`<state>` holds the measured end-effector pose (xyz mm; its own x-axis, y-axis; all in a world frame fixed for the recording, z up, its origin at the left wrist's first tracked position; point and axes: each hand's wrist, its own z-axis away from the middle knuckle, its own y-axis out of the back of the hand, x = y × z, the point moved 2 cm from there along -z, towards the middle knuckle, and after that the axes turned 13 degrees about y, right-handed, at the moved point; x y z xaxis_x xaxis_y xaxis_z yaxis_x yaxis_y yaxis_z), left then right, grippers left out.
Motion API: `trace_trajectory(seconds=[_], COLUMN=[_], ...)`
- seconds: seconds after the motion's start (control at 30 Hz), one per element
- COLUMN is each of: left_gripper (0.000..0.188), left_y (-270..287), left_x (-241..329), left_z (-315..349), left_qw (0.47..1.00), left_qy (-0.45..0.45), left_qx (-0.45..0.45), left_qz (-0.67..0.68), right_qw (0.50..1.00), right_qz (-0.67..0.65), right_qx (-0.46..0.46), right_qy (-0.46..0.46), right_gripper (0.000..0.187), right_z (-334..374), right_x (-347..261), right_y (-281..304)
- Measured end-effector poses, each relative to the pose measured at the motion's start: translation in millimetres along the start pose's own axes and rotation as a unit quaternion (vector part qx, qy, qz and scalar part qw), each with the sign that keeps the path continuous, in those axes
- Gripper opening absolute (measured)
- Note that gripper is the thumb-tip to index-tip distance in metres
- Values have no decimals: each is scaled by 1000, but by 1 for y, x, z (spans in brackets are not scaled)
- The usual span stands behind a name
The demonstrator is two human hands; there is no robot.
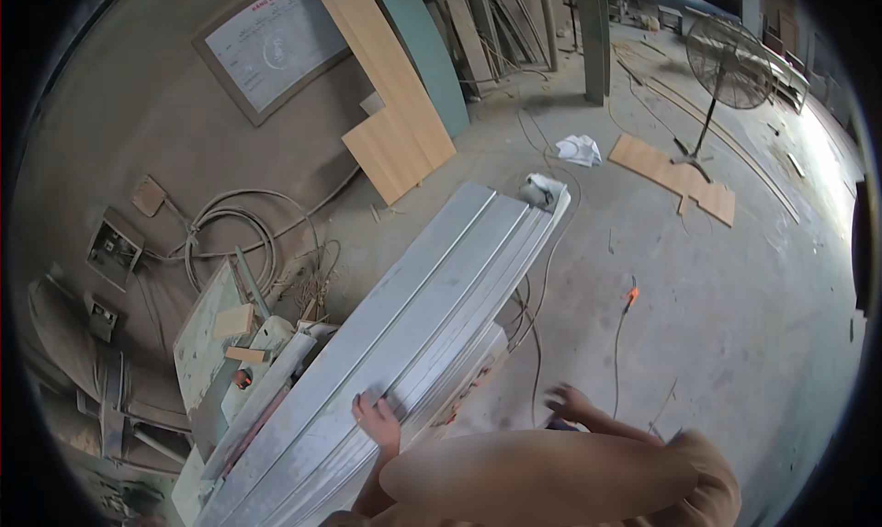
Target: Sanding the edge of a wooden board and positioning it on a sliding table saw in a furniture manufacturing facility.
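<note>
Dusty concrete floor (pixel 735 306), standing fan (pixel 730 68), wooden boards (pixel 395 95) against the wall.

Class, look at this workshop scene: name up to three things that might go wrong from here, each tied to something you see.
1. Only the left hand rests on the stack of long grey panels; the right hand is off it, so the stack may slide or tip.
2. Its far end overhangs the floor and might sag.
3. Cables beside the machine are a trip hazard.
</note>
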<state>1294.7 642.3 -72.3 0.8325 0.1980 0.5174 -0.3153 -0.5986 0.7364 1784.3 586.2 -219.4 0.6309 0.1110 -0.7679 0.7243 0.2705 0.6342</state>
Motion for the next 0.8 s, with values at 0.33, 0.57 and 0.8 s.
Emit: trace_trajectory(seconds=[0.33, 0.57, 0.8], left_gripper=[51, 48, 44], left_y=[-213, -268, -293], left_x=[225, 242, 256], left_z=[-34, -48, -50], left_qw=[992, 995, 992], left_qy=[-73, -5, -48], left_qx=[-102, -49, -42], left_qz=[-1, -90, -108], right_qw=[843, 766, 824], right_qz=[78, -275, -265], right_qx=[179, 317, 123], right_qy=[-502, -487, -486], right_gripper=[38, 32, 33], right_z=[387, 285, 183], right_x=[343, 291, 304], right_y=[184, 169, 163])
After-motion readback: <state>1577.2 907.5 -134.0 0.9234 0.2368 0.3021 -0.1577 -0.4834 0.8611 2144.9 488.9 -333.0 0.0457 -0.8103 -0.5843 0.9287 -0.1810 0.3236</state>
